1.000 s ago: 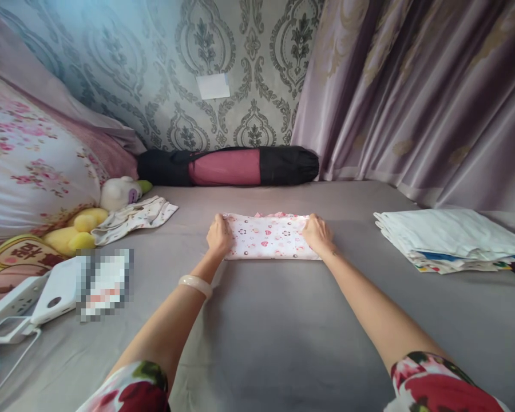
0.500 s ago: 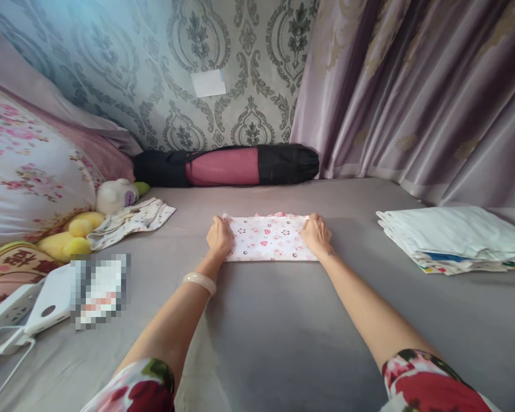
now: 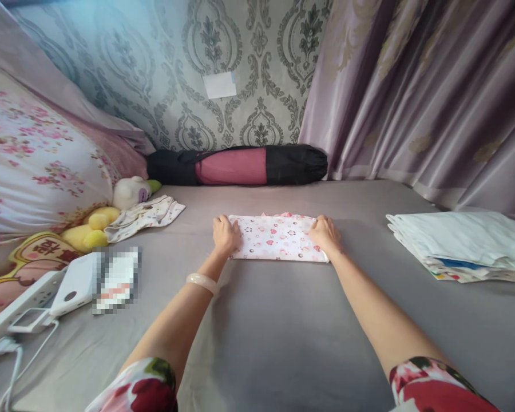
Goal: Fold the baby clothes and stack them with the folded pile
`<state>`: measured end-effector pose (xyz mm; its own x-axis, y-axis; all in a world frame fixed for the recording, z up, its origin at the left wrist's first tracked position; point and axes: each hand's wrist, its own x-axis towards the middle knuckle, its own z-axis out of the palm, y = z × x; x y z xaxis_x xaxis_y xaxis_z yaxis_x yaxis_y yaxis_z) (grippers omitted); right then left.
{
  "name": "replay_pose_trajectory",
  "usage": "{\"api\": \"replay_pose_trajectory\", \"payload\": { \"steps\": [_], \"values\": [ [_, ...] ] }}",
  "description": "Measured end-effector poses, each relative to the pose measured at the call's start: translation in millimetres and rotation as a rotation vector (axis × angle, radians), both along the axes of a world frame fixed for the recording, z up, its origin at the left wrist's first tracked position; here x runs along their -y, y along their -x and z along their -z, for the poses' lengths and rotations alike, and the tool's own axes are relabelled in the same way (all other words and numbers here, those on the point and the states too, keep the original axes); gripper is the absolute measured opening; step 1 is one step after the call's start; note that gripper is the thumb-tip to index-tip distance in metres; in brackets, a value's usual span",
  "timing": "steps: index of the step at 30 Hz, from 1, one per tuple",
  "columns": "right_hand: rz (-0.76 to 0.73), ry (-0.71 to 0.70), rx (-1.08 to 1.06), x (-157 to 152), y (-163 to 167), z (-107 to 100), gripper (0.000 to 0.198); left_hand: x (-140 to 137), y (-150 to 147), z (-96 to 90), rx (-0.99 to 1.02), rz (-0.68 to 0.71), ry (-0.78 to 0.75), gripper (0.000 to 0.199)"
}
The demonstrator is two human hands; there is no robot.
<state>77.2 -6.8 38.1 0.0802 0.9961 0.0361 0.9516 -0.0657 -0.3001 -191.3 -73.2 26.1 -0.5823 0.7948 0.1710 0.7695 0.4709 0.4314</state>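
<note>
on gray sheet (image 3: 283, 332), folded pink-print cloth (image 3: 274, 240): l hand (image 3: 225, 234) grips its l end, r hand (image 3: 326, 234) its r end; pale cloth stack (image 3: 463, 240) well apart, to r.

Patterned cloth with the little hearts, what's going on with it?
A person has both hands on the patterned cloth: the left hand at one end and the right hand at the other. It lies in a flat rectangle on the grey sheet, with a bit of pink showing along its far edge. Off to the right is a stack of cloths, which neither hand is touching.
</note>
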Motion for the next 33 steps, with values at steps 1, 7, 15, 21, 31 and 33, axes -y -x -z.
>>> {"api": "replay_pose_trajectory", "payload": {
  "steps": [1,7,15,21,31,33],
  "values": [
    [-0.007,-0.018,0.018,2,2,-3,0.032,2,-3,-1.0,-0.042,0.021,0.001,0.031],
    [-0.36,-0.216,0.108,28,38,-5,0.038,9,-43,2.1,-0.209,0.422,0.007,0.035],
    [-0.671,-0.183,0.07,39,70,23,0.052,2,-73,16.0,-0.296,0.629,0.073,0.048],
    [-0.663,-0.142,0.075,35,68,32,0.054,2,-72,19.6,-0.289,0.646,0.087,0.05],
    [-0.64,-0.126,0.076,35,67,30,0.053,1,-72,23.4,-0.299,0.617,0.065,0.049],
    [-0.608,-0.134,0.074,36,68,30,0.053,0,-69,25.4,-0.303,0.594,0.064,0.049]
  ]
}}
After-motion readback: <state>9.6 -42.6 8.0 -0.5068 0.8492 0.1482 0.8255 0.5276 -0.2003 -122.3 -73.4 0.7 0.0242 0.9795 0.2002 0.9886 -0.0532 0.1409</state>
